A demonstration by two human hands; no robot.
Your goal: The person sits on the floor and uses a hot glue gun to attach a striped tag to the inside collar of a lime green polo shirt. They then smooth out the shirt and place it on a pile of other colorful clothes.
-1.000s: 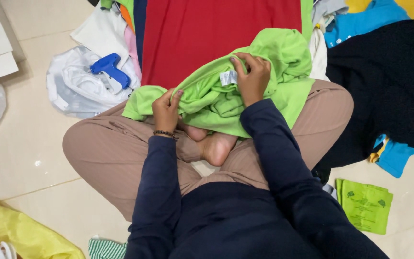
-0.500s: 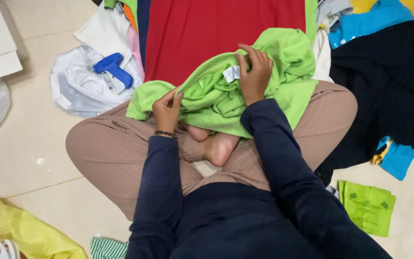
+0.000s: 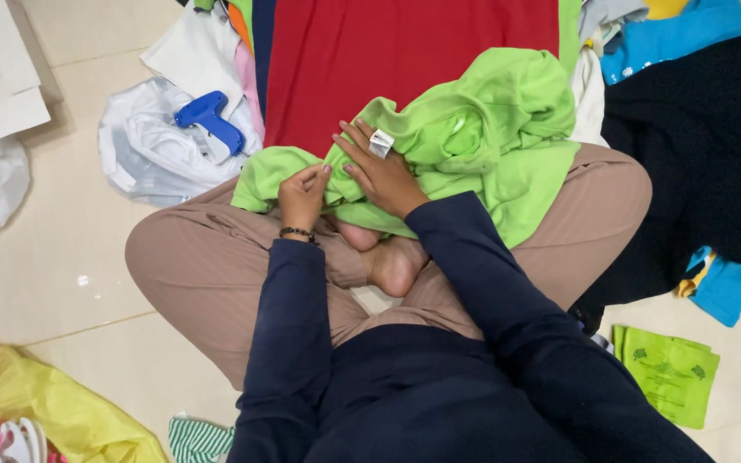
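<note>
While the lime-green shirt (image 3: 473, 146) lies bunched across the person's crossed legs, the right hand (image 3: 379, 171) rests flat and open on it beside a small white tag (image 3: 381, 142), seemingly to pin the cloth down. The left hand (image 3: 302, 193) pinches a fold at the shirt's edge, probably to keep it taut. A red garment (image 3: 405, 51) lies beyond, and a blue tagging gun (image 3: 207, 120) rests on white plastic bags (image 3: 147, 150).

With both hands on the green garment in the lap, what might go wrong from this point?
1. The lime green shirt is bunched, so its white tag by the right hand may slip back under folds.
2. The left hand pinches only an edge; the fabric might slide off the knee onto the red garment.
</note>
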